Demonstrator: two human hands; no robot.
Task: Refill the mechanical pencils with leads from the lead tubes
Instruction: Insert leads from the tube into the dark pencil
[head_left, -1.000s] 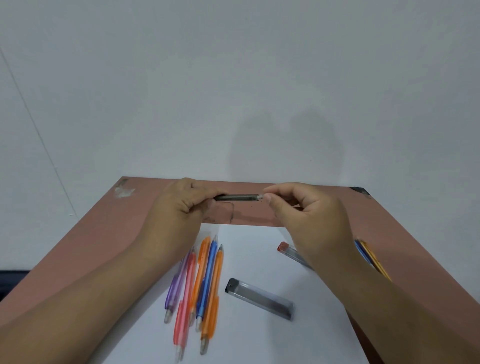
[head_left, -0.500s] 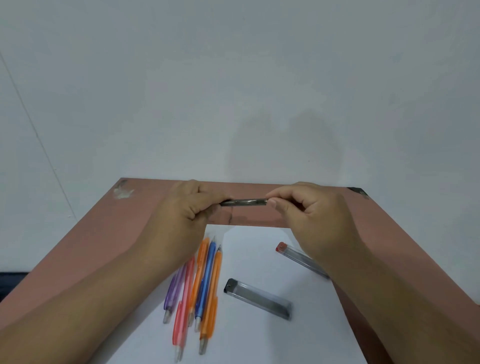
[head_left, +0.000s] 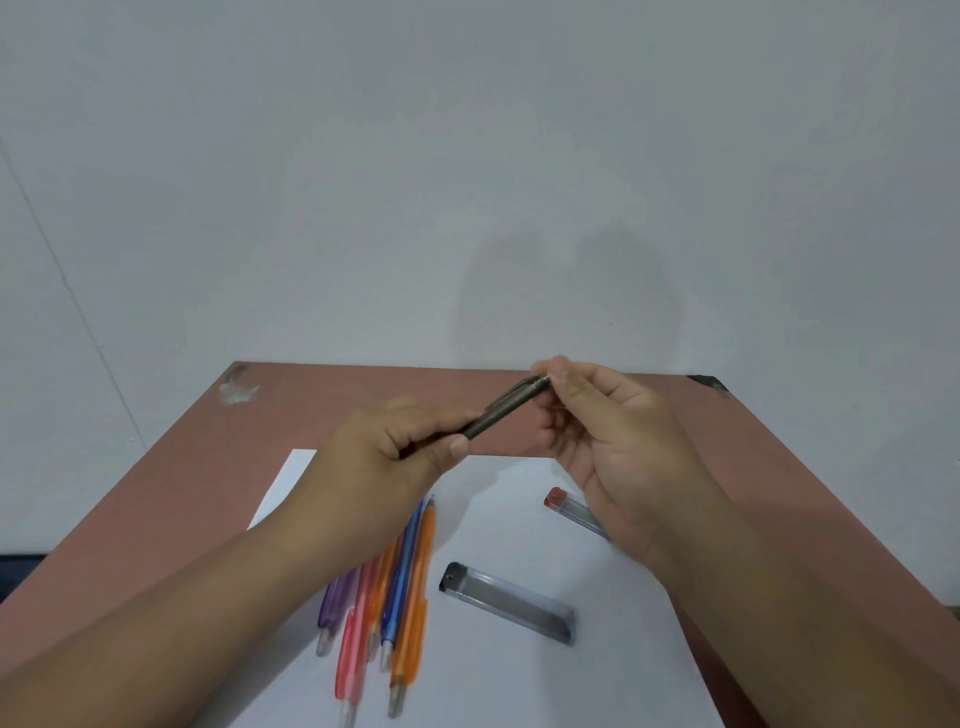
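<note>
the left hand grips a dark pencil above the table, its far end pointing toward two o'clock. the right hand pinches that end; at five o'clock a lead tube lies on white paper.

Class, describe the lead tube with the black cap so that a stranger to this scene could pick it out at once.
Start at the white sheet on the brown table. The black-capped lead tube lies flat on it, right of the coloured pencils. Its neighbour, the red-capped tube, is slimmer and partly hidden by the right hand.
</note>
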